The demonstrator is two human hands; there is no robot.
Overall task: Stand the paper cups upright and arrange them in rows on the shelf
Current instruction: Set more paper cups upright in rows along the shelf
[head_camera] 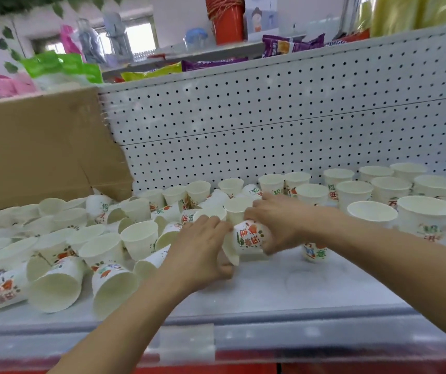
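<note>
Left hand (200,249) and right hand (278,225) grasp one paper cup (250,238) on the shelf (297,287).
The cup lies tilted mid-shelf, its mouth in the left hand's curled fingers and its base under the right's. Tumbled cups (54,265) lie left, beside a cardboard box (41,147); upright cups (394,190), insides plain white, stand in rows right.

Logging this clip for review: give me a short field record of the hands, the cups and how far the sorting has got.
held cup: on its side, mid-shelf, between both hands
left hand: grips its mouth end
right hand: grips its base end
upright cups: in rows, right side of shelf
tipped cups: heap on left side
box: cardboard, behind the heap
progress: partly done; many cups not yet stood up
</note>
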